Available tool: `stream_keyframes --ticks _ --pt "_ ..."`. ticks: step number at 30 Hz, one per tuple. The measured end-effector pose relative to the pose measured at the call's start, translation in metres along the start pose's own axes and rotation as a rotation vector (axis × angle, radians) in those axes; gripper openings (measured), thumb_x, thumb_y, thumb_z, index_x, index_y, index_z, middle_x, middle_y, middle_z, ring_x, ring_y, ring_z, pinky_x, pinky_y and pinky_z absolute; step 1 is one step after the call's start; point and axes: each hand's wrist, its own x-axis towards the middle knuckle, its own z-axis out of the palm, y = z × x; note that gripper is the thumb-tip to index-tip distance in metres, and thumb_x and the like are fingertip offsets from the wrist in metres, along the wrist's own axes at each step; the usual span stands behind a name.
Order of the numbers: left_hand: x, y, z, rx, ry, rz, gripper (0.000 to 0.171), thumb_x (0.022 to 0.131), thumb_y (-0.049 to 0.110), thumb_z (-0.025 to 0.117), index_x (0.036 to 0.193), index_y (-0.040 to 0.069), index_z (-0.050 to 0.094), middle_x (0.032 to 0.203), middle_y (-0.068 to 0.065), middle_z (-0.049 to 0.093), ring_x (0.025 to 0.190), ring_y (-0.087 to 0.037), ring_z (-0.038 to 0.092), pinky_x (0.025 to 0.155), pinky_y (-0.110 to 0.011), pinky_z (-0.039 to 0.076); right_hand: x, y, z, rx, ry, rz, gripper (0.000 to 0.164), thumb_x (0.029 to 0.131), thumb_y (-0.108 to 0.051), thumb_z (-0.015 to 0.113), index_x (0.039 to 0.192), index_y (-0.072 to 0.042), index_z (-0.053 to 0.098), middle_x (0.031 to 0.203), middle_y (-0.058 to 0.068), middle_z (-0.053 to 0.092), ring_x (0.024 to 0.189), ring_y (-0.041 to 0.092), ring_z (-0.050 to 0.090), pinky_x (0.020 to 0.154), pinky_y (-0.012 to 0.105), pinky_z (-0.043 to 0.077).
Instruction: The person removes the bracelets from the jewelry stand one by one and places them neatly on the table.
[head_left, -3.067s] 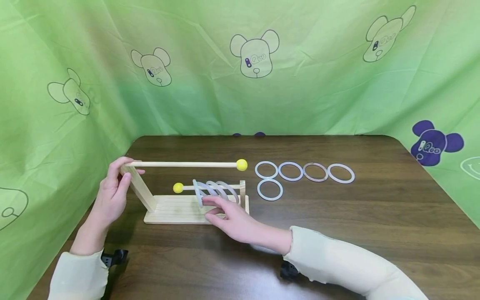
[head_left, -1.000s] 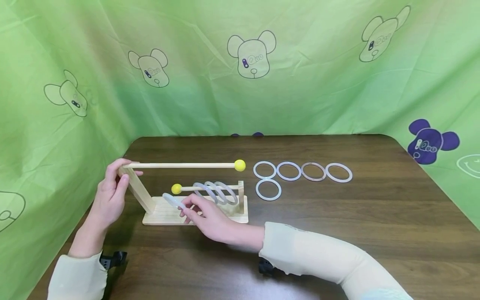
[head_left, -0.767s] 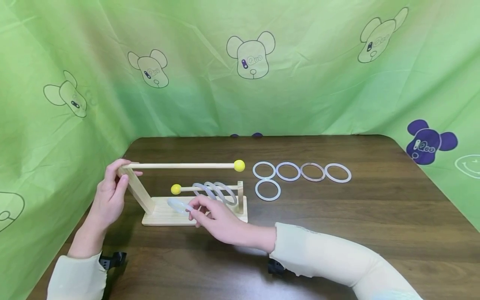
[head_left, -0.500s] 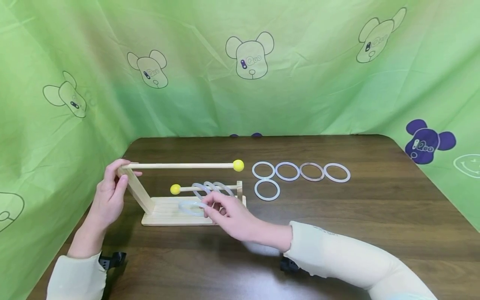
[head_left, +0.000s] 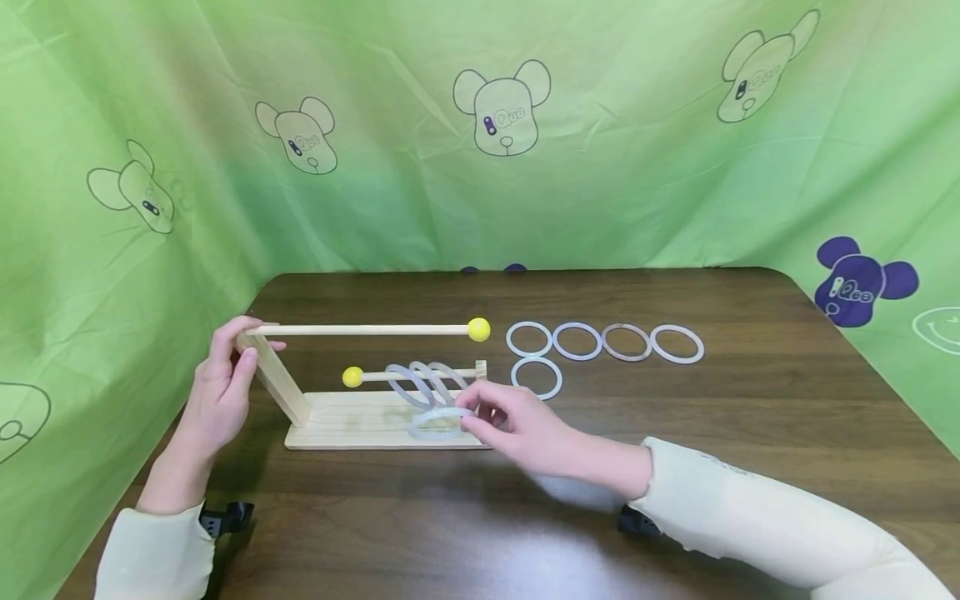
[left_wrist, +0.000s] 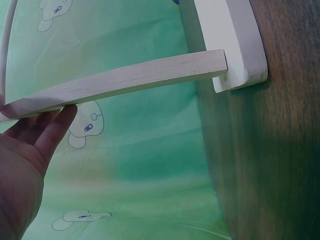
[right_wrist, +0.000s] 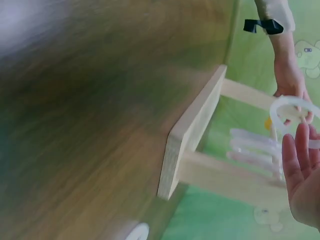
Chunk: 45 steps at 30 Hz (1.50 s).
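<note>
A wooden ring stand (head_left: 345, 421) has a tall left post and a short right post. Each post bears a sideways rod tipped with a yellow ball. My left hand (head_left: 221, 387) grips the top of the tall post (left_wrist: 145, 75). Pinched between thumb and fingers of my right hand (head_left: 528, 425) is a pale translucent ring (head_left: 438, 423), held nearly flat in front of the lower rod (head_left: 375, 377) and off it. Three rings (head_left: 408, 387) hang tilted on that lower rod. The upper rod (head_left: 367, 330) carries no ring.
Several rings lie flat on the brown table (head_left: 675, 442) right of the stand: a row at the back and one ring (head_left: 536, 378) in front of its left end. A green printed cloth (head_left: 375, 167) surrounds the table's back and sides.
My right hand has taken the leftmost ring off the lower rod past its yellow ball, then carried it rightward, turning it flatter. My left hand stays on the post.
</note>
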Motion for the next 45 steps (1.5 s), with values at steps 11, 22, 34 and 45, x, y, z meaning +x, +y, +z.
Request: stream_keyframes --ticks 11,22,34,45 --pt "0.000 0.001 0.000 -0.007 0.002 -0.003 0.035 0.096 -0.012 0.040 0.130 -0.004 0.041 0.099 -0.013 0.067 0.104 -0.002 0.056 0.086 -0.015 0.038 -0.022 0.013 -0.041 -0.118 0.024 -0.026 0.014 0.092 0.001 0.062 0.103 -0.009 0.063 0.079 -0.004 0.062 0.066 0.007 0.055 0.063 0.026 0.050" --pt "0.000 0.002 0.000 0.012 0.001 0.005 0.036 0.096 -0.013 0.040 0.130 -0.004 0.041 0.098 -0.017 0.067 0.105 -0.003 0.055 0.086 -0.015 0.037 -0.039 0.029 -0.078 -0.287 0.138 -0.076 0.027 0.086 0.008 0.066 0.105 -0.011 0.062 0.075 -0.009 0.061 0.060 0.004 0.052 0.056 0.020 0.045" --pt "0.000 0.003 0.000 0.012 0.001 0.006 0.035 0.096 -0.013 0.038 0.130 -0.004 0.041 0.098 -0.021 0.066 0.105 -0.003 0.055 0.086 -0.016 0.037 -0.046 0.052 -0.108 -0.324 0.185 0.000 0.025 0.088 0.009 0.063 0.106 -0.006 0.060 0.078 -0.007 0.065 0.055 0.006 0.054 0.052 0.022 0.045" --pt "0.001 0.004 0.000 0.015 -0.004 0.006 0.034 0.097 -0.012 0.038 0.130 -0.004 0.041 0.098 -0.021 0.066 0.106 -0.002 0.055 0.087 -0.015 0.037 -0.054 0.086 -0.133 -0.282 0.174 0.201 0.016 0.092 0.006 0.059 0.107 -0.001 0.059 0.081 0.009 0.068 0.053 0.018 0.057 0.052 0.026 0.046"
